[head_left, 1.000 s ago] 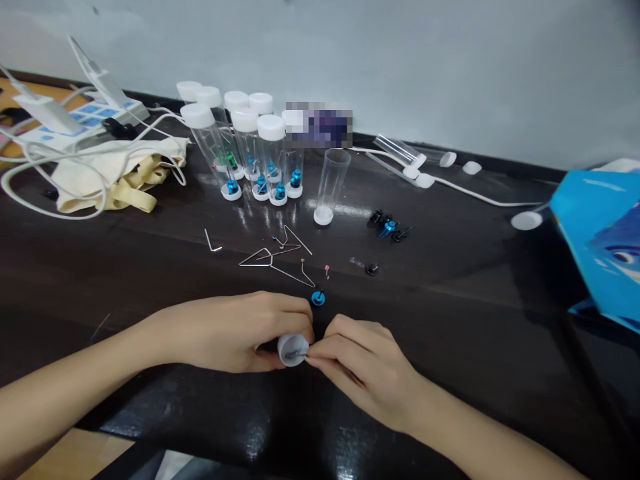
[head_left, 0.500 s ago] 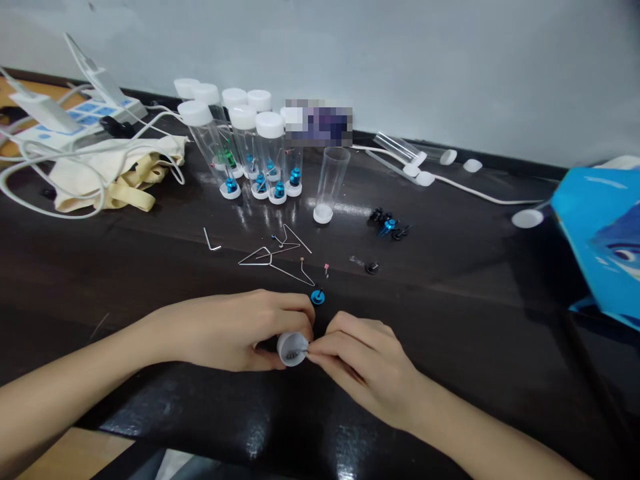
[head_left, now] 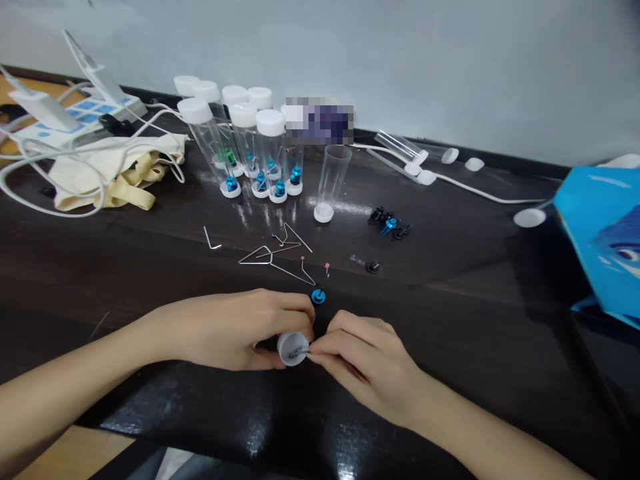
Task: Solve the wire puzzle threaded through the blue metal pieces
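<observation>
A small white cup (head_left: 287, 347) is tilted toward the camera, with small dark pieces inside. My left hand (head_left: 245, 330) wraps round it from the left. At its right rim my right hand (head_left: 363, 363) pinches something thin and metallic that reaches into the cup; its far end is hard to make out. Just beyond the fingers lies a blue disc (head_left: 319, 296) with a short post. Bent silver wires (head_left: 271, 257), a tiny pink piece (head_left: 327, 267) and a small black part (head_left: 373, 267) lie farther back on the dark table.
Capped clear tubes (head_left: 243, 140) with blue and green parts stand at the back. An open clear tube (head_left: 334, 180) stands beside them. Black parts (head_left: 400, 232), a hex key (head_left: 212, 241), a cloth bag (head_left: 85, 177), a power strip (head_left: 95, 113) and a blue object (head_left: 600, 233) surround the work area.
Both hands keep nearly the same place and grip. The thin metallic item at the right fingertips has shifted slightly inside the cup.
</observation>
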The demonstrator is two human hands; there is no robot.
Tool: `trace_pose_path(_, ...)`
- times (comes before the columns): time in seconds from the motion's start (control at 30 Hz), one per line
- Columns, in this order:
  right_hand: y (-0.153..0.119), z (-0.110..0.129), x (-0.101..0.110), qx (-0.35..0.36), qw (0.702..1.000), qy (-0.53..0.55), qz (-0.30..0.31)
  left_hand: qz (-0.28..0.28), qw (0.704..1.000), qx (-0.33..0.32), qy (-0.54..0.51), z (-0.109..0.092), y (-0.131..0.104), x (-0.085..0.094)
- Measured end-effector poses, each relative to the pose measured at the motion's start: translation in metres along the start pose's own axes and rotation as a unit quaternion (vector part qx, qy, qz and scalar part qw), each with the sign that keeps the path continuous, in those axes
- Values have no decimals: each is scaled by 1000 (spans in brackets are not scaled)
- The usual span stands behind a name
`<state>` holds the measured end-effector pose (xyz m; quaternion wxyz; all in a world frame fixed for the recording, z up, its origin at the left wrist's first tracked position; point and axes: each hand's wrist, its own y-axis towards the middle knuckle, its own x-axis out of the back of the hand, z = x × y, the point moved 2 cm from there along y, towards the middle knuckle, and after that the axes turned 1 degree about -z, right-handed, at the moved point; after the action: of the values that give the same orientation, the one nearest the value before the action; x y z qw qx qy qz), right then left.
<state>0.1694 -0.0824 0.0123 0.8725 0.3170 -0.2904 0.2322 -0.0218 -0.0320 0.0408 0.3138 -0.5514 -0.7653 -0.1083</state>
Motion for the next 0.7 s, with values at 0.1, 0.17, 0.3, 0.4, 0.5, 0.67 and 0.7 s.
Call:
trace_pose_path(0.1,0,-1,0,-2,1000,5,5,4,1000,-4,3,0,0,1)
trace_pose_path(0.17,0,-2,1,-4,1000,2,9,6,1000,-5,3,0,0,1)
trace_pose_path(0.3,0,-1,1,-8,1000,1,13,2,1000,-9,0,1,-1,1)
trace_pose_path(0.4,0,-2,0,-8,1000,3,10,-3,1000,-12,1,2,-1,1)
trace_pose_path(0.5,0,-2,0,-8,1000,4,11,3,1000,-9,4,2,-1,0)
trace_pose_path(0.67,1,-2,0,-7,1000,1,10,6,1000,-7,0,1,0,0)
trace_pose_path(0.7,1,-2,0,-8,1000,1,8,7,1000,-6,1,0,0,0)
